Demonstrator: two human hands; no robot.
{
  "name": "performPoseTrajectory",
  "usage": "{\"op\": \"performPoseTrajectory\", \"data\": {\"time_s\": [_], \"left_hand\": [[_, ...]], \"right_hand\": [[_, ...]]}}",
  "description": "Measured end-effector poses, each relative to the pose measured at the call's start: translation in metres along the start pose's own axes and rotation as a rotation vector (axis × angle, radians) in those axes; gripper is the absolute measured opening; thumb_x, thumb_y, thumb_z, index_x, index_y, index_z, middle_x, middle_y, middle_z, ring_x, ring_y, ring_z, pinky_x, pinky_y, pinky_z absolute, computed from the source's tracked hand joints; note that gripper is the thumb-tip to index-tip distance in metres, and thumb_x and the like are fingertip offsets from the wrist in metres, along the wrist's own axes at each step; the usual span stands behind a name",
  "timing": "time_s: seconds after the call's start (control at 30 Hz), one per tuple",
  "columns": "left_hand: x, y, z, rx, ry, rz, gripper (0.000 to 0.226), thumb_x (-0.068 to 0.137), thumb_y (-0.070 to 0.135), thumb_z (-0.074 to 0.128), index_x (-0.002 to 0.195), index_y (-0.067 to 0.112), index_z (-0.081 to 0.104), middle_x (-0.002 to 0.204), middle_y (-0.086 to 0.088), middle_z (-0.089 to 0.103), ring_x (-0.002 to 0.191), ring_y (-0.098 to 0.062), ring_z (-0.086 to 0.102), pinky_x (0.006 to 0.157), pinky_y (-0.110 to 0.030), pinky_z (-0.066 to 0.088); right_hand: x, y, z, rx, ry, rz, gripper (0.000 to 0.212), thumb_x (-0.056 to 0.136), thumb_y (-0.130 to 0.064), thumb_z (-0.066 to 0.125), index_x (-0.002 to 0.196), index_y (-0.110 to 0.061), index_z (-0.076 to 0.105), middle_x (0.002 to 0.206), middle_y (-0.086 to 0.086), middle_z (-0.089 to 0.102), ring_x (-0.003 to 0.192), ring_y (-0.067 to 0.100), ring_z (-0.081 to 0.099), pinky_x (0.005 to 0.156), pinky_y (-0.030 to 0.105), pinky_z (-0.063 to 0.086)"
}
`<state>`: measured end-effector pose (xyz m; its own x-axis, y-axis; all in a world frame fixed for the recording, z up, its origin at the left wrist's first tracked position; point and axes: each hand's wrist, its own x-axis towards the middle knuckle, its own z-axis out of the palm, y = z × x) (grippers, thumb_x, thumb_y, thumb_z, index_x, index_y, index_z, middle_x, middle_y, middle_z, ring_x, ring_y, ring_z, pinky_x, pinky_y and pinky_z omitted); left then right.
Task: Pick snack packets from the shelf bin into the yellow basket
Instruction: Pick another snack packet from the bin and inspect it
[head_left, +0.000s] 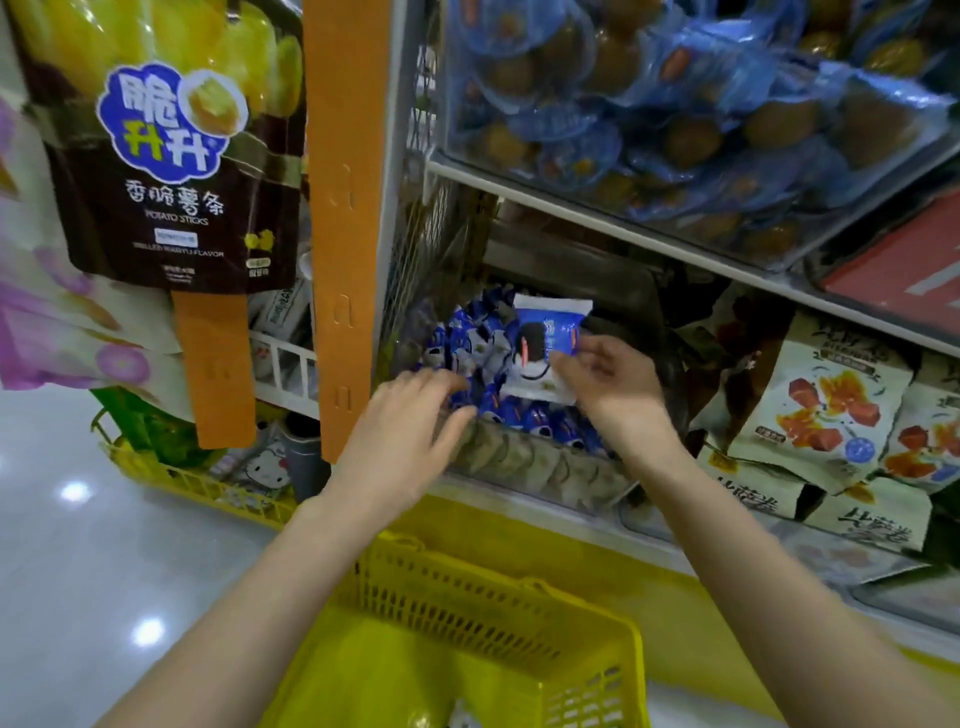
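Here: right hand (608, 379) pinches blue-and-white snack packet (545, 353) over clear shelf bin (519, 465). Left hand (410, 415), fingers relaxed, touches heaped blue packets (540, 422).

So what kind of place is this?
Most likely a snack shop: a shelf bin piled with blue snack packets, a hanging potato sticks bag, and a yellow basket for shopping.
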<state>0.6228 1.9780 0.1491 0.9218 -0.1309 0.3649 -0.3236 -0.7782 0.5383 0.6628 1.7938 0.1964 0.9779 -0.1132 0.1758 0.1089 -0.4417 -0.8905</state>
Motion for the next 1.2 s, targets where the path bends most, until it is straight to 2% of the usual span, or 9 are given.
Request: {"op": "performPoseTrajectory", "data": {"time_s": [0.1,0.23,0.37,0.47,0.63,0.8,0.9,1.07,1.2], "left_hand": [[0.000,-0.002,0.006,0.205,-0.021,0.050,0.031,0.095,0.039,0.042,0.104,0.016,0.061,0.103,-0.002,0.064,0.101,-0.021,0.053,0.088,-0.031,0.030],[0.001,-0.005,0.009,0.239,0.003,0.076,0.028,0.094,0.036,0.046,0.092,0.014,0.062,0.091,-0.003,0.065,0.092,-0.024,0.056,0.083,-0.032,0.029],[0.002,-0.005,0.011,0.235,0.009,0.076,0.026,0.093,0.034,0.047,0.086,0.014,0.061,0.085,-0.003,0.064,0.087,-0.024,0.055,0.080,-0.032,0.026],[0.001,-0.006,0.011,0.230,0.012,0.089,0.025,0.093,0.033,0.047,0.086,0.014,0.062,0.083,-0.002,0.063,0.085,-0.023,0.055,0.080,-0.031,0.026],[0.001,-0.007,0.013,0.224,0.020,0.091,0.023,0.093,0.030,0.049,0.086,0.015,0.064,0.081,-0.001,0.064,0.083,-0.023,0.056,0.080,-0.031,0.028],[0.002,-0.007,0.014,0.221,0.004,0.085,0.033,0.094,0.034,0.038,0.087,0.016,0.065,0.083,0.001,0.064,0.083,-0.021,0.056,0.081,-0.031,0.029],[0.002,-0.006,0.015,0.226,0.012,0.089,0.041,0.092,0.036,0.029,0.086,0.017,0.065,0.082,0.002,0.064,0.082,-0.021,0.056,0.080,-0.031,0.029],[0.002,-0.006,0.015,0.223,0.005,0.092,0.042,0.092,0.037,0.027,0.087,0.019,0.065,0.083,0.003,0.064,0.083,-0.019,0.055,0.080,-0.030,0.028],[0.002,-0.006,0.015,0.218,0.018,0.096,0.042,0.092,0.036,0.028,0.087,0.018,0.065,0.083,0.003,0.064,0.082,-0.020,0.055,0.079,-0.030,0.027]], "right_hand": [[0.034,0.009,0.023,-0.154,-0.032,-0.018,0.021,0.084,-0.020,0.067,0.100,-0.007,0.063,0.084,0.007,0.061,0.079,0.015,0.057,0.073,0.027,0.046],[0.062,0.022,0.040,-0.410,-0.096,0.017,0.034,0.084,-0.024,0.067,0.110,-0.004,0.060,0.085,0.000,0.054,0.082,0.011,0.051,0.070,0.022,0.040],[0.074,0.023,0.049,-0.651,-0.255,0.068,0.017,0.083,-0.025,0.067,0.078,-0.009,0.062,0.065,0.001,0.054,0.075,0.017,0.056,0.079,0.033,0.049],[0.077,0.021,0.051,-0.723,-0.431,0.128,0.026,0.082,-0.023,0.067,0.094,0.000,0.066,0.083,0.014,0.068,0.079,0.021,0.064,0.077,0.031,0.052],[0.085,0.023,0.062,-0.730,-0.377,0.113,0.023,0.084,-0.026,0.067,0.071,-0.007,0.064,0.067,0.004,0.062,0.061,0.012,0.058,0.059,0.022,0.048],[0.086,0.020,0.077,-0.645,-0.307,0.115,0.043,0.086,-0.030,0.063,0.053,-0.011,0.044,0.082,0.021,0.063,0.083,0.029,0.064,0.083,0.044,0.053],[0.082,0.024,0.079,-0.627,-0.326,0.085,0.050,0.089,-0.029,0.060,0.048,-0.011,0.037,0.056,0.011,0.045,0.058,0.024,0.052,0.082,0.039,0.051],[0.077,0.025,0.064,-0.483,-0.368,0.103,0.032,0.092,-0.031,0.055,0.093,0.000,0.064,0.088,0.018,0.065,0.081,0.026,0.062,0.082,0.034,0.051],[0.083,0.024,0.038,-0.438,-0.194,0.028,0.019,0.094,-0.027,0.052,0.094,-0.011,0.061,0.076,0.001,0.063,0.070,0.010,0.061,0.078,0.034,0.055]]}}
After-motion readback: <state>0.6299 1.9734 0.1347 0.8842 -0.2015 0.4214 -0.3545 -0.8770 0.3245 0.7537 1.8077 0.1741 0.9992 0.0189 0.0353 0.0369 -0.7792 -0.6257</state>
